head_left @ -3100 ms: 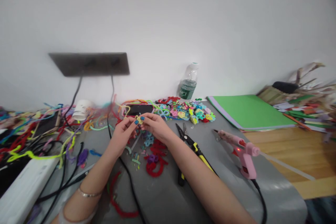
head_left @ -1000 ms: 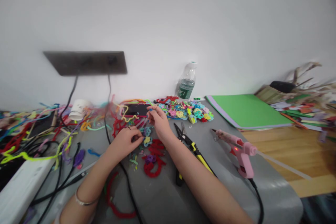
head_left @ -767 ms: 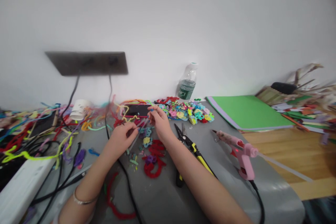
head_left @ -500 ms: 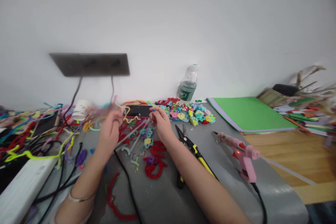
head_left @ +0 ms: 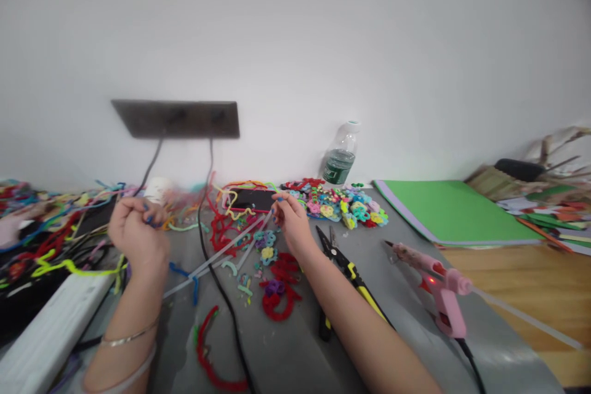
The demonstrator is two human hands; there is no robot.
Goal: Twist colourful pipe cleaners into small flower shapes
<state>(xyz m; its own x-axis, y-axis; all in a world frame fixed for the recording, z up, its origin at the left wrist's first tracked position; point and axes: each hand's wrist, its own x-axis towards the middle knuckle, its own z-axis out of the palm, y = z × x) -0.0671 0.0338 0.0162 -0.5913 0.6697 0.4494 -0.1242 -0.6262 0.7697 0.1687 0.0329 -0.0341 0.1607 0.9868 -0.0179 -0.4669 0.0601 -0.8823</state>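
Note:
My left hand [head_left: 141, 231] is raised at the left over the table with its fingers curled in. Whether anything lies inside it is hidden. Thumb and fingers of my right hand [head_left: 292, 221] are pinched together beside a dark phone [head_left: 253, 199]; anything between them is too small to name. Between the hands, translucent glue sticks [head_left: 226, 250] lie near red pipe cleaner pieces [head_left: 224, 234]. Small pipe cleaner flowers [head_left: 355, 206] are heaped behind my right hand. Just below it rest a red curled pipe cleaner piece [head_left: 282, 305] and a purple one [head_left: 274, 287].
Yellow-and-black pliers [head_left: 353, 280] lie beside my right forearm. A pink glue gun [head_left: 438, 286], its light red, sits farther right. A bottle [head_left: 340, 157] and green sheet [head_left: 462, 209] are at the back. A white power strip [head_left: 60, 329], tangled pipe cleaners and a black cable [head_left: 231, 314] occupy the left.
My left hand has moved left, away from my right hand, and its fingers have curled in. My right hand remains pinched by the phone. The whole view has shifted slightly.

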